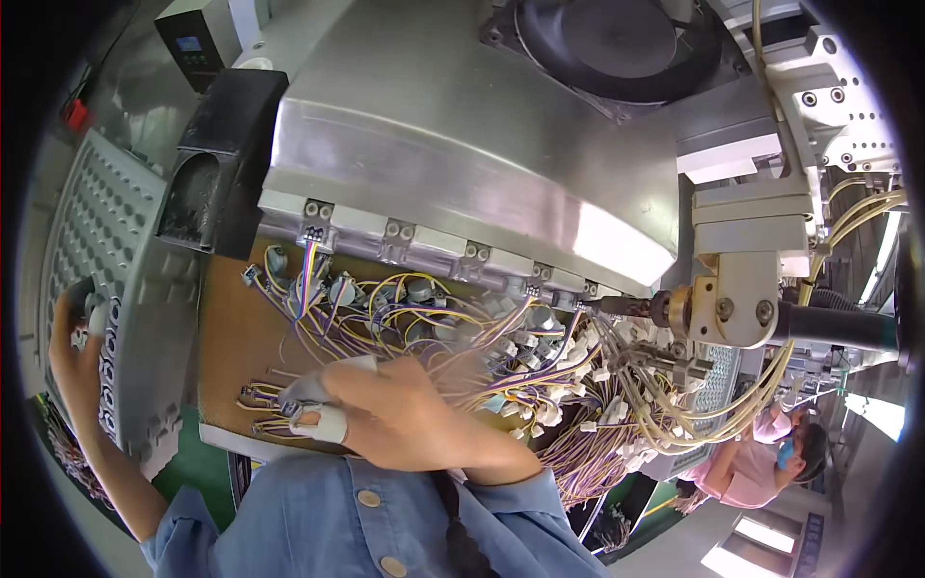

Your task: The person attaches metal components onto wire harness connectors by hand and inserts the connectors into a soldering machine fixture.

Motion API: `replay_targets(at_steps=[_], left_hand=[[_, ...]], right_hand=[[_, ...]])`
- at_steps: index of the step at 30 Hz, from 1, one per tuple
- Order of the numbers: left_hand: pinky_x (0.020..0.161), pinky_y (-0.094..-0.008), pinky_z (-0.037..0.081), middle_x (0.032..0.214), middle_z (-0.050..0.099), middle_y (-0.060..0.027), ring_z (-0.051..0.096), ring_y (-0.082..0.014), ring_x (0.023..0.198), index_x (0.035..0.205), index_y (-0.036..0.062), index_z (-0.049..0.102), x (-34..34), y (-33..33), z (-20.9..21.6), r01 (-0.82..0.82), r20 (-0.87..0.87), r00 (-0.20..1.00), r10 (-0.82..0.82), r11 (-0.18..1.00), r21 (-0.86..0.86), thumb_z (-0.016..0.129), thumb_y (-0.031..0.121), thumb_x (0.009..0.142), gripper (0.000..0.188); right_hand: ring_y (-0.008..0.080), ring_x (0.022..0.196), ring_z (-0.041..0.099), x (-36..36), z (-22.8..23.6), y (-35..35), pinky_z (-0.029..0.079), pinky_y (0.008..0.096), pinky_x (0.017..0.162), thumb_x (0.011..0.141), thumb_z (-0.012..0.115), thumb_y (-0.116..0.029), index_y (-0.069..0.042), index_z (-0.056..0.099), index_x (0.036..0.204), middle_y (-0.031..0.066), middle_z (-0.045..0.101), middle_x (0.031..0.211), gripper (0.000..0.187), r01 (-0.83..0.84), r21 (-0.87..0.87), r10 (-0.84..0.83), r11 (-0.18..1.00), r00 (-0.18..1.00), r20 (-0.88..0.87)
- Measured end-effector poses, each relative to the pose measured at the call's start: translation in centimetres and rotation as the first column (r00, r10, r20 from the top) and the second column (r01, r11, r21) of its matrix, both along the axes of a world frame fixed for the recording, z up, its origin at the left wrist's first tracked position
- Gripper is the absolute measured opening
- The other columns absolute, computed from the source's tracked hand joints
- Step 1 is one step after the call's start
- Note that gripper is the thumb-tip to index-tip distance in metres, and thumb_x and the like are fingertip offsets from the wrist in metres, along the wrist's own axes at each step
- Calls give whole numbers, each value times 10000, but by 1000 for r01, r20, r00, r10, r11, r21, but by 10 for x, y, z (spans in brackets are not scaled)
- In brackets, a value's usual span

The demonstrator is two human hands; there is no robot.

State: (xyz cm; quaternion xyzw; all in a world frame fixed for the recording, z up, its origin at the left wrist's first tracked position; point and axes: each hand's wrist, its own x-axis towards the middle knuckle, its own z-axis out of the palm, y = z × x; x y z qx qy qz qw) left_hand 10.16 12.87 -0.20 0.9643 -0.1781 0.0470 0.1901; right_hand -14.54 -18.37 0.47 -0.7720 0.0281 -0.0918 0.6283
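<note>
My right hand (400, 409), slightly blurred, is over the brown work surface (226, 337) near my body. Its thumb and fingers, in pale finger cots, are pinched on the ends of a bunch of thin coloured wires (258, 397). My left hand (82, 323) reaches over the grey pocketed tray (87, 212) at the far left. The fingers there are bent together, dark and pale cots on them, beside a row of small round metal parts (109, 371). Whatever they grip is too small to make out.
A steel machine housing (434, 183) with small clamps (395, 241) along its lower edge stands ahead, some holding wired connectors. Wired small motors (419, 289) lie below. Right, a machine head (737, 299) hangs over bundled wires (588, 453). Another person (761, 467) sits farther off.
</note>
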Motion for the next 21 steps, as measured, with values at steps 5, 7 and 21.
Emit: replay_targets(at_steps=[5, 7, 21], left_hand=[[746, -285, 469, 1033, 577, -128, 570, -206, 915, 1079, 4, 524, -92, -85, 21, -43, -352, 788, -505, 525, -850, 718, 174, 661, 492], [771, -305, 466, 1082, 532, -160, 545, -253, 980, 1045, 0, 553, -109, -124, 13, 4, -299, 575, -762, 368, -930, 737, 134, 623, 480], [635, -276, 444, 899, 586, -106, 576, -175, 766, 927, -22, 640, -129, -122, 0, 330, -168, 586, -792, 424, -844, 671, -65, 652, 280]], right_hand=[[172, 527, 555, 5, 5, 0, 413, 281, 480, 777, 686, -187, -49, 633, 845, 86, 570, 627, 163, -50, 65, 59, 997, 989, -136], [149, 528, 548, 9, 11, 1, 409, 284, 489, 763, 703, -237, -59, 643, 829, 57, 592, 644, 199, -35, -35, 27, 999, 976, -215], [58, 448, 525, 1, 24, 10, 349, 191, 379, 747, 648, -15, 49, 592, 701, 43, 575, 568, 97, -64, 37, 68, 997, 993, -100]])
